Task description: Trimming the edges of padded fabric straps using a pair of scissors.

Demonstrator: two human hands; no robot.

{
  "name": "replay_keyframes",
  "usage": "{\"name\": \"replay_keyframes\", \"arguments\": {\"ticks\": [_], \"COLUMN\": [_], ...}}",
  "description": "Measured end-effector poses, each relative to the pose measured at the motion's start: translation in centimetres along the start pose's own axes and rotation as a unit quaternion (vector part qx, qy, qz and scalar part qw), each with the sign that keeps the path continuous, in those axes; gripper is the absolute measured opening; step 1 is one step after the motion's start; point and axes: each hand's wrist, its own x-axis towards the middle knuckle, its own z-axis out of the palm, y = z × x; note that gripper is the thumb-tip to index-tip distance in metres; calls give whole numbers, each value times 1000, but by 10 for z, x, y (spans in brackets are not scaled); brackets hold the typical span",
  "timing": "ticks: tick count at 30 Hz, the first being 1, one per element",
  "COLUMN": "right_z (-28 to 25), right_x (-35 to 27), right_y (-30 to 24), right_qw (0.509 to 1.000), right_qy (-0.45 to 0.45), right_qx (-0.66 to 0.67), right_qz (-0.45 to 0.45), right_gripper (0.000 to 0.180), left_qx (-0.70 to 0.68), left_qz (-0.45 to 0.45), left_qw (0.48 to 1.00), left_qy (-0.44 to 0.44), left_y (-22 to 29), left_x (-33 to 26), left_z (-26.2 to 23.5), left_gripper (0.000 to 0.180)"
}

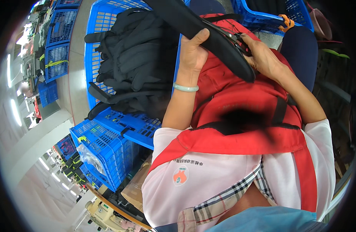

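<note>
A long black padded strap with a rounded end lies across the upper middle, over my red apron. My left hand grips it, the thumb on top and the other fingers hidden beneath. A pale bangle circles that wrist. At the strap's right edge my right hand is closed around small scissors, their metal blades lying along the edge. The strap partly covers the scissors and my right fingertips.
Left of my lap, a blue plastic crate is heaped with similar black straps. Another blue crate stands nearer, holding clear plastic. At the upper right are a blue crate with an orange tie and a pinkish bin.
</note>
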Motion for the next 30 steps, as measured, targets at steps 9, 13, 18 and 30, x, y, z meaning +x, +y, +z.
{"name": "replay_keyframes", "arguments": {"ticks": [9,13,18,30], "right_z": [-7,-6,-11,-24], "right_x": [3,2,1,2], "right_y": [-8,-6,-6,-9], "right_qw": [1000,1000,999,999], "right_qy": [-17,-8,-15,-13], "right_qx": [19,12,13,-32], "right_qz": [8,8,35,-7], "right_gripper": [35,32,33,36], "left_qx": [-30,-29,85,119], "left_qz": [-25,-18,-21,14], "left_qw": [999,999,996,993], "left_qy": [-5,-20,-30,10], "left_y": [-7,-9,6,20], "left_x": [-5,-7,-18,-2], "left_z": [4,7,-10,-11], "left_gripper": [28,29,28,33]}}
